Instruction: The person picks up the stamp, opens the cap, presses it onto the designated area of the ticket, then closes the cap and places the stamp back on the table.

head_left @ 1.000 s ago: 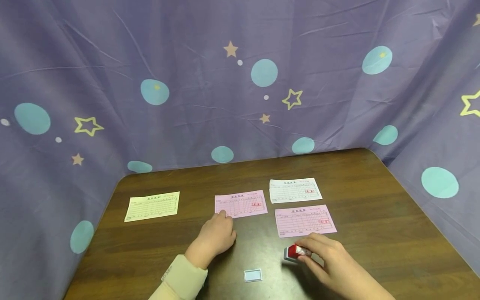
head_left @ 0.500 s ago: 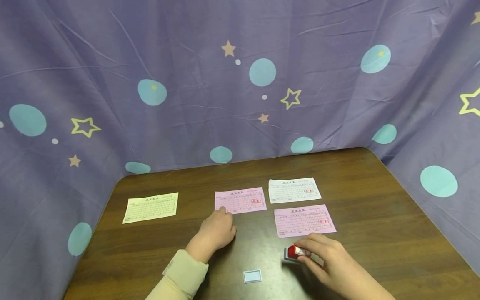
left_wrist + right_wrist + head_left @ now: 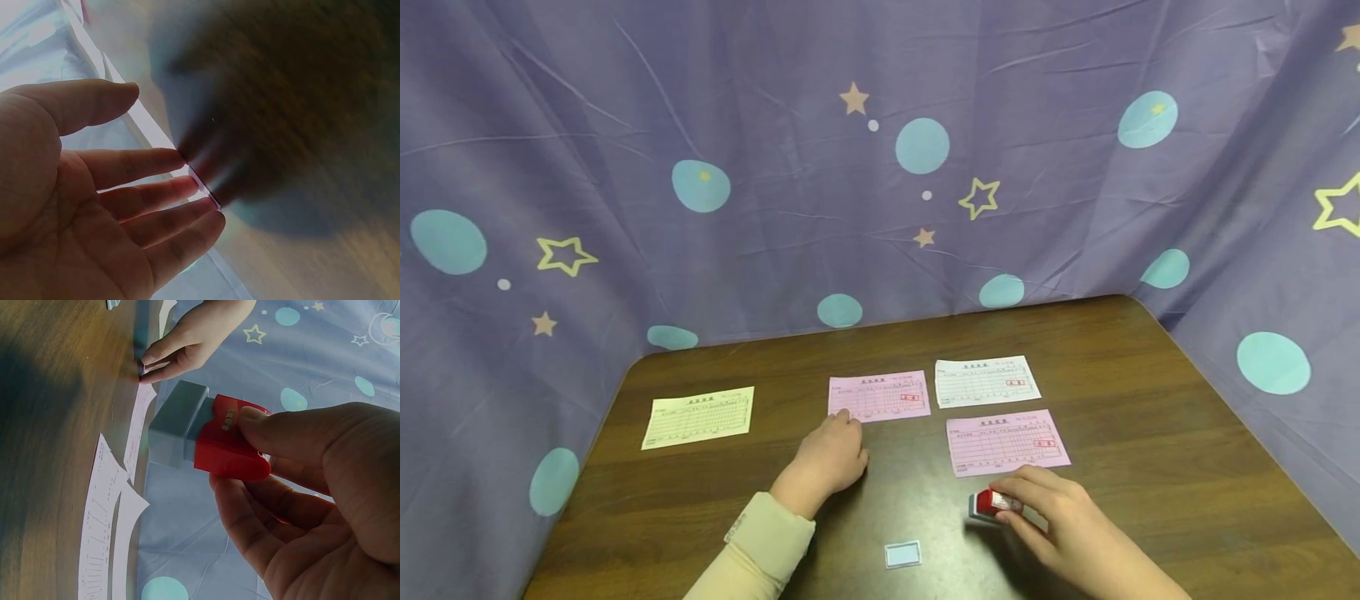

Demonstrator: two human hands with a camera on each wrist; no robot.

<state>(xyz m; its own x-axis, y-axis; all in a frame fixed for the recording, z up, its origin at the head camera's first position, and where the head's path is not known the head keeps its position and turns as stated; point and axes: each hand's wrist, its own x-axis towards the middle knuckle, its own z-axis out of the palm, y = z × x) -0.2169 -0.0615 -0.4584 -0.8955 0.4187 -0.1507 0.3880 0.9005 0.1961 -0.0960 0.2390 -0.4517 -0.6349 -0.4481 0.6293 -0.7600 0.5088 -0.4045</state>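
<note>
My left hand [image 3: 829, 454] rests its fingertips on the near left edge of a pink printed slip [image 3: 880, 396]. In the left wrist view the fingers [image 3: 134, 165] are extended and the thumb stands apart from them. My right hand [image 3: 1060, 517] pinches a rubber stamp [image 3: 231, 437] between thumb and fingers. The stamp has a red body and a grey-blue rectangular end, held above the table just in front of a second pink slip [image 3: 1003, 446]. Both pink slips bear a red boxed mark at the right.
A white slip [image 3: 985, 383] with a red mark lies behind the second pink slip. At the left is a yellow slip [image 3: 700, 417]. A small light-blue rectangular piece [image 3: 902, 554] lies near the front of the wooden table [image 3: 1120, 392]. A patterned purple curtain [image 3: 775, 208] hangs behind.
The left hand has slid its pink slip a little toward the back of the table. The right hand and stamp have stayed in place.
</note>
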